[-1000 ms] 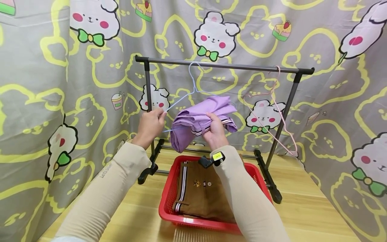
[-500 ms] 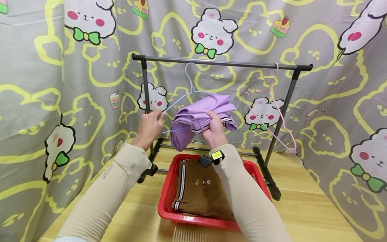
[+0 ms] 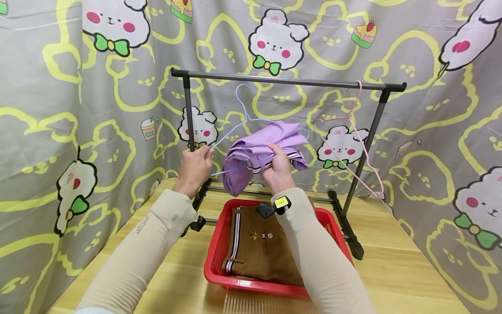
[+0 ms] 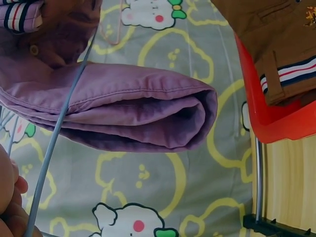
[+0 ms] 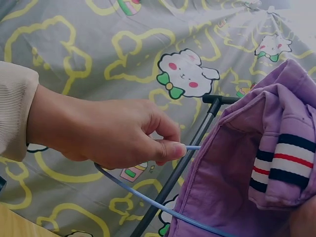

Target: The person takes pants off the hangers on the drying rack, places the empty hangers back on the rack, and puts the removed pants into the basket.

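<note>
My left hand (image 3: 195, 170) grips the left corner of a light-blue hanger (image 3: 247, 117), whose hook stands apart from the rack's bar. Folded purple pants (image 3: 255, 148) with a striped waistband are held by my right hand (image 3: 279, 169), thumb on top, the other fingers hidden beneath. The hanger's lower bar crosses the near side of the pants' folded left part and disappears at the waistband. In the left wrist view the hanger wire (image 4: 63, 113) runs in front of the purple cloth (image 4: 133, 81). The right wrist view has my left hand (image 5: 118, 131) pinching the hanger.
Behind the hands stands a metal clothes rack (image 3: 290, 81) with a pink hanger (image 3: 362, 144) hooked at its right end. Below, a red basket (image 3: 213, 261) on the wooden surface (image 3: 396, 270) holds brown pants (image 3: 255, 253). A patterned curtain (image 3: 333, 26) surrounds the place.
The hanger's hook has shifted slightly left and down, away from the rack's bar. My left hand has dipped a little with the hanger corner; my right hand keeps its hold on the purple pants.
</note>
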### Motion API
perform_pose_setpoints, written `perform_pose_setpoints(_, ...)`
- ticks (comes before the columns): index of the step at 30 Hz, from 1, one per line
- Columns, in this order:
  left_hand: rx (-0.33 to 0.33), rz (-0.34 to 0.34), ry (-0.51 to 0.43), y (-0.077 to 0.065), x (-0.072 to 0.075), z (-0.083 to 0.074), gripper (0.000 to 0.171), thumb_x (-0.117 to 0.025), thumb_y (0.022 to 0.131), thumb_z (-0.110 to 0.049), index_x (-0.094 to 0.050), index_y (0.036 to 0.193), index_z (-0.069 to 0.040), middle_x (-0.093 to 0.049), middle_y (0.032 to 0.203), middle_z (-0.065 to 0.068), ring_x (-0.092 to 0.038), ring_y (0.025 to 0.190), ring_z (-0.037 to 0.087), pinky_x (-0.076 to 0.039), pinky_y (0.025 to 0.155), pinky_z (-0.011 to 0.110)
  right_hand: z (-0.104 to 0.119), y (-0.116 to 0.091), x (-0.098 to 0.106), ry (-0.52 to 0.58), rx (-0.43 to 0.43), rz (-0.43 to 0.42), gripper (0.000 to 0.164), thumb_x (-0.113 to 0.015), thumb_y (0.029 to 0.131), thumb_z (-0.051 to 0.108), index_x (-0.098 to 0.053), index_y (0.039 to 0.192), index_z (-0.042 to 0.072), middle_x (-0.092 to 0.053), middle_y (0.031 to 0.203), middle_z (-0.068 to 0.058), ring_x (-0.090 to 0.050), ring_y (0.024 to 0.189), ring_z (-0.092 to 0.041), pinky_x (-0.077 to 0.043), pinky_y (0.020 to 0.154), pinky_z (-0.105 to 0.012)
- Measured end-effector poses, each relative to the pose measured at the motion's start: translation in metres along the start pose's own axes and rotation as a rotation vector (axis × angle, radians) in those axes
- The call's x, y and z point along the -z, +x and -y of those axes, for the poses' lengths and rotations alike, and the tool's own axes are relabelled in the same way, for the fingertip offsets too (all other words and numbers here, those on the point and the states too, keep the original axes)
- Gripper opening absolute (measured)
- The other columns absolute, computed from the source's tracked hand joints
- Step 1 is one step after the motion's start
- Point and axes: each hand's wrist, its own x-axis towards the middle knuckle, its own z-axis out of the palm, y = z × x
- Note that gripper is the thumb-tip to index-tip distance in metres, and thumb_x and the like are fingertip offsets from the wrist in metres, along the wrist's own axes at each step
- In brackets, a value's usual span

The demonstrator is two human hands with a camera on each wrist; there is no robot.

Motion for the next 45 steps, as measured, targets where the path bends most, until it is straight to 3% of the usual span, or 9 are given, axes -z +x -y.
perform_pose_setpoints(7, 0.005, 0.007, -0.006, -0.001, 0.000, 0.000, 0.026, -0.051, 0.102, -0.024, -0.056, 0.083, -0.007, -0.056, 0.067, 0.013, -0.050, 0.060, 0.034, -0.041, 0.056, 0.044, -0.001, 0.000, -0.001, 0.002, 0.015, 0.017, 0.014, -0.038, 0.099, 0.001, -0.041, 0.112, 0.007, -0.051, 0.116, -0.006, -0.048, 0.115, -0.019, -0.035, 0.106, -0.033)
perform_pose_setpoints(16, 0.008, 0.009, 0.004, -0.004, -0.003, -0.001, 0.025, -0.051, 0.101, -0.025, -0.055, 0.084, -0.008, -0.055, 0.064, 0.015, -0.052, 0.059, 0.040, -0.043, 0.056, 0.049, -0.001, -0.002, -0.002, 0.017, 0.063, 0.043, 0.016, -0.037, 0.099, 0.000, -0.042, 0.113, 0.007, -0.051, 0.115, -0.006, -0.048, 0.112, -0.018, -0.036, 0.105, -0.031)
perform_pose_setpoints(27, 0.020, -0.015, 0.012, -0.011, -0.014, 0.002, 0.023, -0.052, 0.101, -0.021, -0.053, 0.082, -0.007, -0.050, 0.060, 0.014, -0.051, 0.057, 0.040, -0.041, 0.052, 0.048, 0.003, -0.003, -0.005, 0.049, 0.036, 0.044, 0.017, -0.035, 0.102, 0.007, -0.041, 0.118, 0.005, -0.051, 0.114, -0.008, -0.051, 0.107, -0.020, -0.035, 0.106, -0.031)
perform_pose_setpoints(38, 0.032, -0.032, 0.006, -0.007, -0.018, 0.005, 0.023, -0.052, 0.100, -0.020, -0.055, 0.082, -0.006, -0.052, 0.063, 0.014, -0.052, 0.059, 0.038, -0.042, 0.055, 0.049, -0.001, -0.009, -0.007, 0.009, 0.041, 0.065, 0.014, -0.036, 0.101, 0.009, -0.042, 0.114, 0.007, -0.053, 0.109, -0.006, -0.056, 0.098, -0.018, -0.037, 0.103, -0.032)
perform_pose_setpoints(45, 0.035, -0.030, 0.014, -0.004, -0.019, 0.005, 0.024, -0.052, 0.100, -0.019, -0.053, 0.080, -0.006, -0.052, 0.062, 0.015, -0.053, 0.058, 0.037, -0.043, 0.055, 0.049, -0.002, -0.014, -0.006, 0.022, 0.040, 0.077, 0.016, -0.036, 0.101, 0.008, -0.041, 0.116, 0.007, -0.052, 0.114, -0.008, -0.053, 0.106, -0.021, -0.036, 0.106, -0.033)
